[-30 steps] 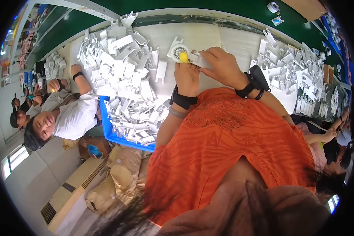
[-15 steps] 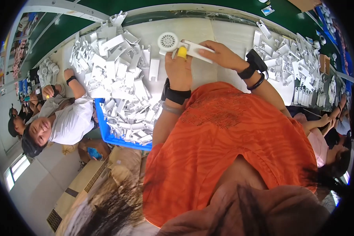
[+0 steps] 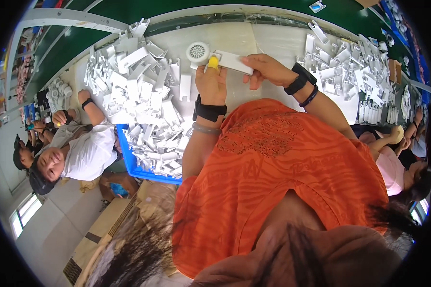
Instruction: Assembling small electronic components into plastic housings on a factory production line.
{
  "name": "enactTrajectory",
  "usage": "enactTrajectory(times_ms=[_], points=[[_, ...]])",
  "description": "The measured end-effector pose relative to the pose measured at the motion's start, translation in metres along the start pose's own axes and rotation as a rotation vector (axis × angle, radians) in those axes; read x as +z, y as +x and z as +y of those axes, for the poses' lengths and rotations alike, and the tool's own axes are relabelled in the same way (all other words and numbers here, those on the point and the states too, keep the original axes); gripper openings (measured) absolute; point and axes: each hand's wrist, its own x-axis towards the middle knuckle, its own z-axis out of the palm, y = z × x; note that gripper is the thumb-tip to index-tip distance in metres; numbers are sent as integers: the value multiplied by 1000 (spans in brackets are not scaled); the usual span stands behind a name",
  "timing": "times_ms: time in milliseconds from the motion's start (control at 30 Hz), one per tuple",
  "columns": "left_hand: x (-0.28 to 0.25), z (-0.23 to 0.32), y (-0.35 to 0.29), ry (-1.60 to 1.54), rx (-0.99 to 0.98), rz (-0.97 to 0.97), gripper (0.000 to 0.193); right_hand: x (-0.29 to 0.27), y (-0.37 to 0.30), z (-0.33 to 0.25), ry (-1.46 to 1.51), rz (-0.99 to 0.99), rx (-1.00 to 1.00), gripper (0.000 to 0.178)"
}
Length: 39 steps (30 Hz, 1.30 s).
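A white handheld fan with a round slotted grille lies crosswise between my hands, above the far part of the table. My left hand is closed round the fan's neck, just below the grille; a yellow finger cover sits on one of its digits. At the other end, my right hand pinches the tip of the flat white handle, with the thumb on top and other fingers curled below. Nearest to my left hand, a single white plastic shell rests on the table.
White plastic shells are heaped at left, with more in a blue bin at the table edge. Another heap lies at right, beside rows of parts. A co-worker in white sits at left; others sit at right.
The fan has shifted slightly left, and its handle now shows a plainer face. My right hand has slid toward the handle's tip, its fingers more curled. My left hand keeps its hold.
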Motion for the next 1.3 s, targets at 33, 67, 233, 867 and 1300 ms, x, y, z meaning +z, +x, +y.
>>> enactTrajectory(times_ms=[33,67,233,867,1300], points=[[-1,0,1,8,1,-5,30,2,1,0,31,30,14,39],[-1,-1,1,14,7,24,32,3,0,2,37,31,5,39],[6,0,-5,34,71,-110,43,10,-7,-3,-49,63,-80,37],[39,50,24,211,143,-379,43,-1,-19,-8,-52,41,-253,24],[52,85,344,1553,866,-37,51,-83,-40,37,-174,236,-259,21]])
